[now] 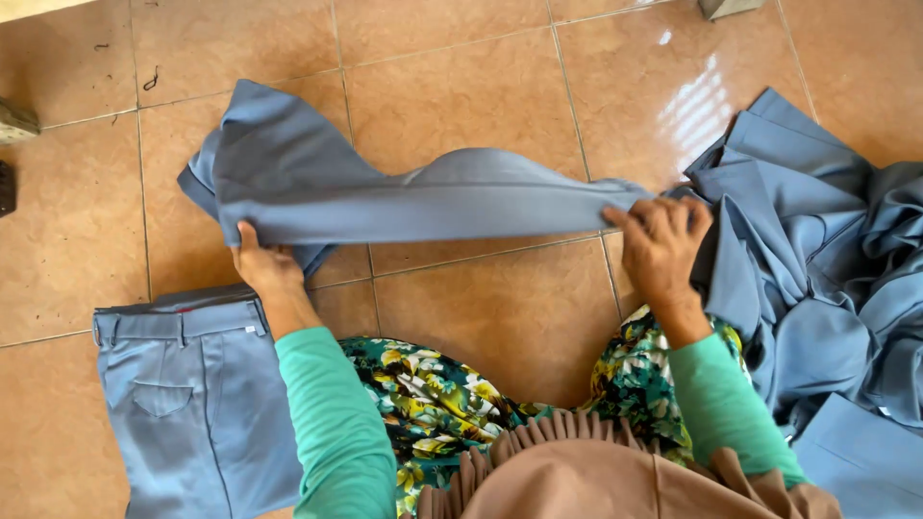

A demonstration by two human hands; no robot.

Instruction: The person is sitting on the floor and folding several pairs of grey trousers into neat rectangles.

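A grey-blue pair of trousers (pixel 385 197) is stretched out in the air above the tiled floor, between both my hands. My left hand (pixel 264 267) grips its left end, where the cloth bunches and flares upward. My right hand (pixel 659 245) pinches the right end, close against a heap of the same cloth. Both arms wear green sleeves over a floral skirt.
A folded pair of grey-blue trousers (pixel 192 394) lies flat on the floor at lower left. A crumpled pile of grey-blue garments (pixel 827 259) fills the right side. The floor is glossy orange tile (pixel 461 67), with small dark objects at the far left edge.
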